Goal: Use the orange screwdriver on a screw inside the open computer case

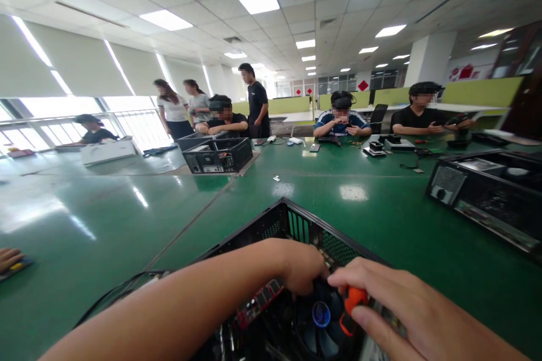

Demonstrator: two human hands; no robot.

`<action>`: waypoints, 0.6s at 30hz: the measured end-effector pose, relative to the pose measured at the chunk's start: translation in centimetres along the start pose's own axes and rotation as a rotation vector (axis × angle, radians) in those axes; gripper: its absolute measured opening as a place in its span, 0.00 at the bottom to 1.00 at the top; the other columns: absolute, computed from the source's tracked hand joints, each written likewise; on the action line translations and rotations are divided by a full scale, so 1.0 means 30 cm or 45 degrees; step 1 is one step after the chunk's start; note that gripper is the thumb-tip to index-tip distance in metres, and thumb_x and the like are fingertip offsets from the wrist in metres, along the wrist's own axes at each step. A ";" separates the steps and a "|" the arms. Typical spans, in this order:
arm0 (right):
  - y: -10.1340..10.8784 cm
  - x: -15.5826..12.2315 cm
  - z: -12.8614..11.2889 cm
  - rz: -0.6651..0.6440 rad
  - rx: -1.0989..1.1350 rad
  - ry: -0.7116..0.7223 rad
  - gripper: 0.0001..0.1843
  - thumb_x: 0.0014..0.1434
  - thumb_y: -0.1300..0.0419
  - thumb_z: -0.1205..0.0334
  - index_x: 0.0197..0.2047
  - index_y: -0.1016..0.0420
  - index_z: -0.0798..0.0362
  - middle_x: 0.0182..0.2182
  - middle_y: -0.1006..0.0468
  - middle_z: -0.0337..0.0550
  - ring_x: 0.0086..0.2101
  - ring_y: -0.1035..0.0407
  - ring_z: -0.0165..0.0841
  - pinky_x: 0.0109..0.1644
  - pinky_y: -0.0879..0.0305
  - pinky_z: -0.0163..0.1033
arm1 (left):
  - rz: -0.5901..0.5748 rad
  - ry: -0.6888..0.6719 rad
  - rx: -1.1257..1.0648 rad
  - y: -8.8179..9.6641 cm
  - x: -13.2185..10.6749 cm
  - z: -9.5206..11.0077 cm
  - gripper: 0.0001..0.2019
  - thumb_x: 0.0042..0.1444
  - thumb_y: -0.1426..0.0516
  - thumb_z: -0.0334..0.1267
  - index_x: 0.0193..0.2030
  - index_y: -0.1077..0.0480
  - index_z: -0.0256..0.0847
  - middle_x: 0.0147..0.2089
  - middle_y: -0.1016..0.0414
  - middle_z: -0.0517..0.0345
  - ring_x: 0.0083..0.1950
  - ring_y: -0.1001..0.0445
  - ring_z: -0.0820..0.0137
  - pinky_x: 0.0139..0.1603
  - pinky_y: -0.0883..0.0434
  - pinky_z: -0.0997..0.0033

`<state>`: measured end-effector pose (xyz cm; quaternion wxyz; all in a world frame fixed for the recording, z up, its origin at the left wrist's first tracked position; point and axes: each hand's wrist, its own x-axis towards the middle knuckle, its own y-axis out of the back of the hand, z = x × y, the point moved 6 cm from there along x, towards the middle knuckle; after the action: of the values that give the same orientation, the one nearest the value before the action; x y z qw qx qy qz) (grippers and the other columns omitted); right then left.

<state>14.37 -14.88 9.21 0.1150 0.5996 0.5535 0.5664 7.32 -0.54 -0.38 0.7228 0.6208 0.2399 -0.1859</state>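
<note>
An open black computer case [296, 225] lies on the green table right in front of me, with a black cooling fan with a blue hub [320, 316] inside it. My left hand [302, 268] reaches into the case just above the fan, its fingers curled down and hidden inside. My right hand [393, 307] is closed around an orange-handled screwdriver [351, 307], held over the fan. A red circuit board edge [260, 302] shows under my left wrist.
Another open case [486, 194] sits at the right, a third [218, 155] at the back left. Several people sit or stand at the far side of the green table [372, 208]. Someone's hand [9, 258] rests at the left edge. Small parts lie on the far table.
</note>
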 end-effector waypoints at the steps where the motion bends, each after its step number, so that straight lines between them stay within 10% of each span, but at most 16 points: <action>1: 0.000 0.002 -0.001 -0.002 0.004 0.007 0.18 0.58 0.37 0.68 0.52 0.20 0.49 0.47 0.13 0.38 0.46 0.18 0.33 0.50 0.24 0.30 | 0.001 -0.003 -0.006 0.001 -0.002 0.001 0.21 0.50 0.44 0.32 0.51 0.24 0.43 0.34 0.19 0.55 0.33 0.25 0.64 0.33 0.31 0.66; 10: 0.013 0.010 0.007 0.002 0.021 0.065 0.19 0.49 0.24 0.60 0.45 0.18 0.43 0.39 0.12 0.34 0.42 0.17 0.36 0.48 0.23 0.32 | 0.056 -0.125 -0.055 0.019 -0.017 0.021 0.20 0.49 0.45 0.32 0.49 0.23 0.42 0.42 0.17 0.52 0.40 0.23 0.62 0.39 0.30 0.65; 18: 0.007 -0.015 0.032 0.047 0.008 -0.092 0.19 0.65 0.42 0.64 0.59 0.27 0.46 0.51 0.15 0.38 0.48 0.19 0.30 0.50 0.24 0.28 | 0.020 -0.022 0.007 -0.002 -0.007 0.006 0.27 0.49 0.44 0.32 0.58 0.26 0.46 0.41 0.17 0.55 0.39 0.22 0.63 0.38 0.28 0.67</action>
<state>15.36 -14.86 8.79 0.1228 0.6303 0.5395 0.5446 7.13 -0.72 -0.29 0.7245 0.6231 0.2282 -0.1863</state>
